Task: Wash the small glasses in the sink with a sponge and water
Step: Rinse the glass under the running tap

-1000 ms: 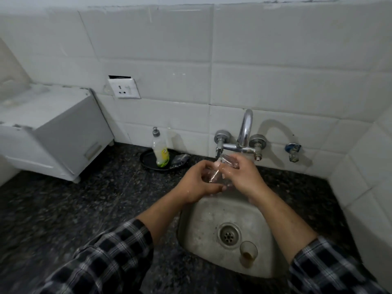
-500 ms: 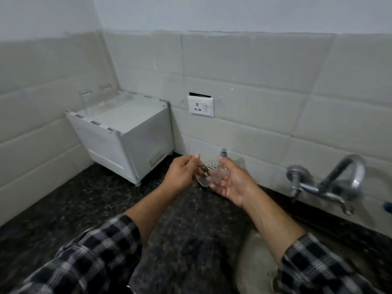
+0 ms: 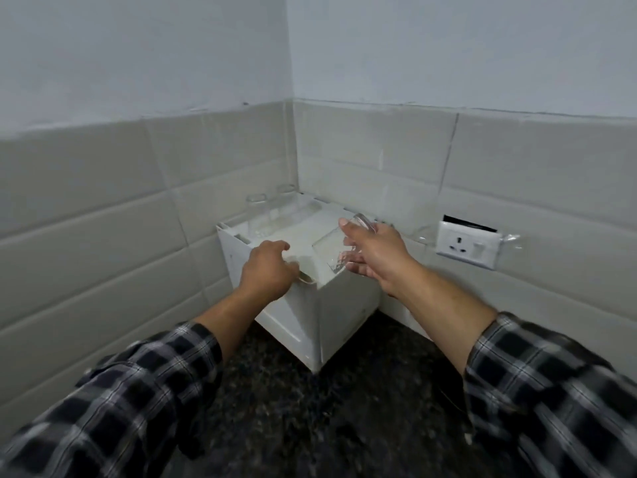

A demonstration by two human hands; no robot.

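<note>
Pinching a small glass [image 3: 327, 250], the right hand [image 3: 375, 253] has its thumb on the upper side and its fingers [image 3: 351, 267] curled under the lower side, so the glass is clamped across its width. The glass hangs in the air just above the near right part of a white box [image 3: 341, 305], not touching it. It lies tilted, its long axis running from low on the side away from the palm to high over the knuckles. A thick curved edge shows at the high end, but I cannot tell whether that is the mouth or the base. Its wall is clear, and the box top shows through it. Across from the grip, the left hand [image 3: 267, 270] sits at the box's near rim with its fingers curled over the edge. Whether they hold anything cannot be told. The box's top is a shallow tray with a raised rim, and beyond the grip, at the tray's far corner, two clear glasses [image 3: 256, 210] stand side by side against the tiled wall [image 3: 103, 219]. Below the grip lies a dark speckled counter [image 3: 344, 408], which carries the box. Out past the right wrist, a white socket [image 3: 467, 244] is set in the wall. Both forearms come out of checked sleeves [image 3: 138, 391].
</note>
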